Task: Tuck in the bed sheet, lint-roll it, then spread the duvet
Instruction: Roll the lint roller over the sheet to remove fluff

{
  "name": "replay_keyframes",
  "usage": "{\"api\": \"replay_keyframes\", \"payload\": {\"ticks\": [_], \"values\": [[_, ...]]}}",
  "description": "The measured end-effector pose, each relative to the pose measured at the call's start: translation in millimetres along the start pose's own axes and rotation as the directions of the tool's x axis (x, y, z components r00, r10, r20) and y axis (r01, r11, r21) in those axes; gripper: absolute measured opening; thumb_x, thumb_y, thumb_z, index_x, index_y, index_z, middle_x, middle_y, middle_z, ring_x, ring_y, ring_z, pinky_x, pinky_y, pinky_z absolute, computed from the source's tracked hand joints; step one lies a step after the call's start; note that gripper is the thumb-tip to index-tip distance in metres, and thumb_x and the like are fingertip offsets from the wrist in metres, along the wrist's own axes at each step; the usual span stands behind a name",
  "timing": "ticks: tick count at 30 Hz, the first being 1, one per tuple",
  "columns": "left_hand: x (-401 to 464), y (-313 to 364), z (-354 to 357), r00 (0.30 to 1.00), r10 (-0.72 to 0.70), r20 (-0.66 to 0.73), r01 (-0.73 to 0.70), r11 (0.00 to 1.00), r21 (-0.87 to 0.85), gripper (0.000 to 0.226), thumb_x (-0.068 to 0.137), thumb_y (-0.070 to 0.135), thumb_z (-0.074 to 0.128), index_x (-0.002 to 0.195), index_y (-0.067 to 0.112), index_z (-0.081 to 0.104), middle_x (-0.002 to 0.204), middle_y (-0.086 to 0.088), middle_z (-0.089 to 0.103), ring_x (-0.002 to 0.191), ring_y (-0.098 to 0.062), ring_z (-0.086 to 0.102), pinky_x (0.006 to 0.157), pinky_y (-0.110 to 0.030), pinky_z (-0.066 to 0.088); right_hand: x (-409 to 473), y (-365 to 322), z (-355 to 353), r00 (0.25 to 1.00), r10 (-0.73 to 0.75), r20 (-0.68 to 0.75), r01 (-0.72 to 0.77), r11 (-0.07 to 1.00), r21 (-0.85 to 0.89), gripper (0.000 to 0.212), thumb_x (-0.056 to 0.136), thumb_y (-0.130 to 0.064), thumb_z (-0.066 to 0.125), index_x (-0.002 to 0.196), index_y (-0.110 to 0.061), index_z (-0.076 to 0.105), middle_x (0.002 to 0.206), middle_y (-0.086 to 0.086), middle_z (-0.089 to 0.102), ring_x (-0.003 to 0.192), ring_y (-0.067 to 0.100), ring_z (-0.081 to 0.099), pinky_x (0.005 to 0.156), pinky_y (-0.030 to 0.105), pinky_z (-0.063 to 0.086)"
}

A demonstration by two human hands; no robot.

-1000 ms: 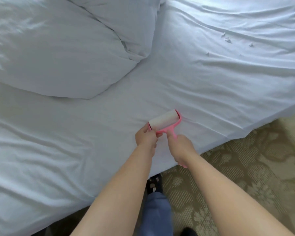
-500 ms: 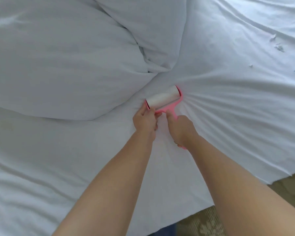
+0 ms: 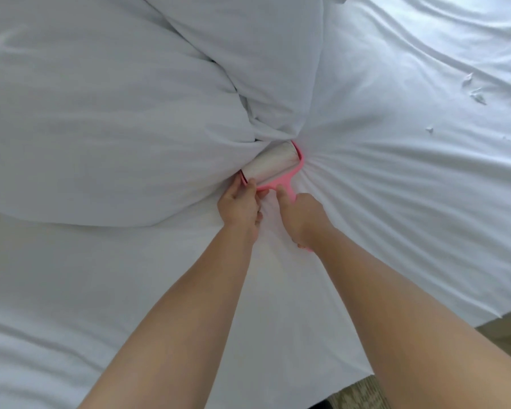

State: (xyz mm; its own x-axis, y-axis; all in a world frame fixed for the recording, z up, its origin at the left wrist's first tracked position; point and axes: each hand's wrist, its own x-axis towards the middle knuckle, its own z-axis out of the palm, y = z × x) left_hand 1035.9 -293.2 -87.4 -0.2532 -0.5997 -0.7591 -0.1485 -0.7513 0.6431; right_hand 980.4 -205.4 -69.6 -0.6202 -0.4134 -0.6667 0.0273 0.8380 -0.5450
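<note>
Hands work a pink lint roller (image 3: 270,166) on the white bed sheet (image 3: 396,187): right hand (image 3: 300,215) grips its handle, left hand (image 3: 241,202) pinches the roller's end against the bunched duvet (image 3: 115,113).

You are looking down at a bed (image 3: 71,305) filling nearly the whole view. Patterned beige carpet (image 3: 505,321) is showing just past the bed's lower right edge and corner. Soft daylight is falling across the bed's upper right part.
</note>
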Motion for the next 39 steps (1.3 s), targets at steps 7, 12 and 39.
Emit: {"api": "replay_keyframes", "payload": {"ticks": [7,12,39], "values": [[-20,-11,-2,0.999,0.039,-0.002,-0.039,0.999,0.017,0.039,0.096,0.010,0.055,0.133,0.023,0.056,0.092,-0.017,0.067,0.033,-0.001,0.046,0.035,-0.012,0.023,-16,18,0,0.999,-0.034,-0.012,0.034,0.999,0.013,0.059,0.096,-0.061,0.026,0.105,-0.008,0.050,0.091,0.010,0.056,0.079,0.027,0.056,0.068,0.035,0.048],[-54,-43,-12,0.999,0.034,-0.015,-0.033,0.998,0.060,0.039,0.095,0.011,0.056,0.132,0.024,0.056,0.108,-0.020,0.069,0.035,-0.001,0.050,0.034,-0.014,0.025,-49,51,1,1.000,-0.010,-0.003,0.010,1.000,-0.002,0.066,0.094,-0.063,0.025,0.109,-0.006,0.055,0.092,0.012,0.058,0.083,0.032,0.060,0.074,0.039,0.052],[-95,-85,38,0.969,0.162,0.187,-0.224,0.896,0.383,0.040,0.095,0.004,0.052,0.133,0.016,0.055,0.113,-0.014,0.068,0.055,-0.003,0.065,0.040,-0.010,0.036,-86,118,-40,0.991,0.118,-0.068,-0.104,0.977,0.185,0.058,0.095,-0.062,0.018,0.078,-0.015,0.047,0.074,0.004,0.051,0.061,0.022,0.050,0.054,0.028,0.038]]}}
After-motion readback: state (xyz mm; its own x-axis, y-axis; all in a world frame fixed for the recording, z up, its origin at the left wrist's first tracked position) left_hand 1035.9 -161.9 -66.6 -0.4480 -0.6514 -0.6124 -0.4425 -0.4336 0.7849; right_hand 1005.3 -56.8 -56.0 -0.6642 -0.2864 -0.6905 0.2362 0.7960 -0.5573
